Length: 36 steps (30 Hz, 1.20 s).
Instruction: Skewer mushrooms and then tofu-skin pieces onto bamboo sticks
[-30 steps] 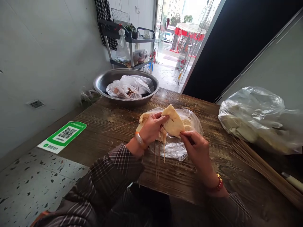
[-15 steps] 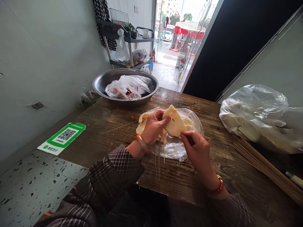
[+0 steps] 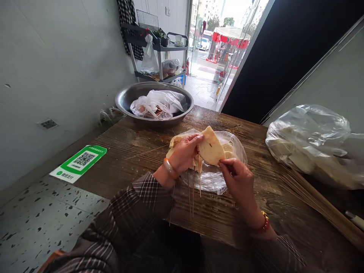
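Observation:
My left hand [image 3: 186, 153] is closed on the upper left edge of a pale flatbread-like piece of food [image 3: 211, 148], thumb on its face. My right hand [image 3: 239, 176] pinches its lower right corner between thumb and fingertips. A short dark brown bit of stick shows in the middle of the piece. Beneath the hands lie more pale flat pieces [image 3: 229, 151] on a clear plastic bag [image 3: 212, 183]. Several thin wooden skewers [image 3: 193, 193] point toward me below my left hand; their far ends are hidden by the hand and food.
A metal basin [image 3: 125, 102] holding a plastic bag stands at the table's far end. At the right are a large clear bag of pale pieces [image 3: 308, 140] and a bundle of skewers [image 3: 313, 197]. A green payment card [image 3: 82, 163] lies at the left edge of the wooden table [image 3: 119, 178].
My left thumb has shifted up along the edge of the piece, which is turned slightly. The right hand keeps its pinch. The whole view has shifted a little.

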Each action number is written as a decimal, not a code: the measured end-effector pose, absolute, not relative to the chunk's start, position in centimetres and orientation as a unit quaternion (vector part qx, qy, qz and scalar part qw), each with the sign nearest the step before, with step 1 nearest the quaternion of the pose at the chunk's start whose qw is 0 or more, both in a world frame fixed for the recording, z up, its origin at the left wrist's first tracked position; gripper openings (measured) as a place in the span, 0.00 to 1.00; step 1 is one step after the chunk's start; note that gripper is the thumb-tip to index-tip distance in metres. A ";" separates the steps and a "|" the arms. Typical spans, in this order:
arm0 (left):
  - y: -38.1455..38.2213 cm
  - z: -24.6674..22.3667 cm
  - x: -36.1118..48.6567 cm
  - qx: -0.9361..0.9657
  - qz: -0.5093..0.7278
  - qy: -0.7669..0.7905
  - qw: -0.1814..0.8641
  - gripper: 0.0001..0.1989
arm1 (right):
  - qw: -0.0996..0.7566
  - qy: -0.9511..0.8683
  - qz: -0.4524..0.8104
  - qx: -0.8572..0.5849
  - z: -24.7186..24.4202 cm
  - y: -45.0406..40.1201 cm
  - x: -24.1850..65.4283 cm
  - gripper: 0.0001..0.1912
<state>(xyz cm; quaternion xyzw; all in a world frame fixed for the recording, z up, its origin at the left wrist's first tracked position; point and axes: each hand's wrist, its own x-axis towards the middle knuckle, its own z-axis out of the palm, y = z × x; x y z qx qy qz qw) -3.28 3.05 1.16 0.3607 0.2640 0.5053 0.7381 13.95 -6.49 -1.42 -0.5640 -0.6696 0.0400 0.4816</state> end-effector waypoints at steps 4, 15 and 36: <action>3.0 1.0 -3.1 0.369 0.489 0.250 0.749 0.17 | 0.488 -0.673 0.029 -0.555 -1.5 -6.5 13.9 0.07; 2.9 0.7 -3.1 0.334 0.472 0.234 0.782 0.18 | 0.484 -0.694 -0.017 -0.533 -1.5 -6.4 13.9 0.04; 1.5 1.9 -2.2 0.350 0.431 0.196 0.808 0.18 | 0.530 -0.615 0.114 -0.573 -1.2 -6.5 13.1 0.08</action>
